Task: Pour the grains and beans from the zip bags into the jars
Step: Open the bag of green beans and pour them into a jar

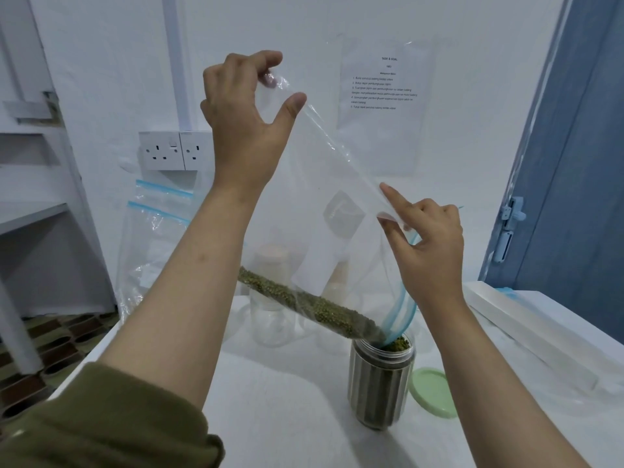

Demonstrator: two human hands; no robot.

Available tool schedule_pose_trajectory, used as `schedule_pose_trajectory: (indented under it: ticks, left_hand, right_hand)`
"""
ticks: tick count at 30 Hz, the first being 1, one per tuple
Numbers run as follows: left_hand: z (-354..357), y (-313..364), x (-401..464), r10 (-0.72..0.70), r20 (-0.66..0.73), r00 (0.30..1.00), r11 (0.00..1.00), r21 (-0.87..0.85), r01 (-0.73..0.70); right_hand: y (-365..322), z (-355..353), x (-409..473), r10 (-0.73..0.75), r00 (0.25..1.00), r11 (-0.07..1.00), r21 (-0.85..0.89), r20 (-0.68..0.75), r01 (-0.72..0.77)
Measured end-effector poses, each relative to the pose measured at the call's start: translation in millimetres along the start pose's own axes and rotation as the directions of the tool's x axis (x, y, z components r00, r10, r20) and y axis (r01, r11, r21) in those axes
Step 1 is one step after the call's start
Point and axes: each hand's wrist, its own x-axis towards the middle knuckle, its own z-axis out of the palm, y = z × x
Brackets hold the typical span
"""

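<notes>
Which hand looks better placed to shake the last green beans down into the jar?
Probably the left hand: it pinches the zip bag's raised bottom corner, above the beans. The right hand holds the bag's edge near its mouth over the jar, steadying it.

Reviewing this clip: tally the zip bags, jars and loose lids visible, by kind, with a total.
Zip bags: 3, the held bag pouring green beans, and two empty bags by the wall.
Jars: 3, the bean jar and two clear jars.
Loose lids: 1, green lid.
Total: 7
</notes>
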Motion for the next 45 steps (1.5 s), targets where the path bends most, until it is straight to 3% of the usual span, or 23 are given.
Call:
schedule_pose_trajectory:
  ticks: [34,45]
  left_hand:
    - [-3,1,-1,0.02,-0.007,1.0,0.999,0.028,-0.019]
    - [-5,-4,-16,0.004,-0.013,1.0,1.0,0.03,-0.004]
  right_hand:
    - [3,6,1,0.0,1.0,0.999,-0.037,-0.012,-0.001]
    - [4,7,-7,0.002,0.999,0.992,-0.127,-0.038,-0.007]
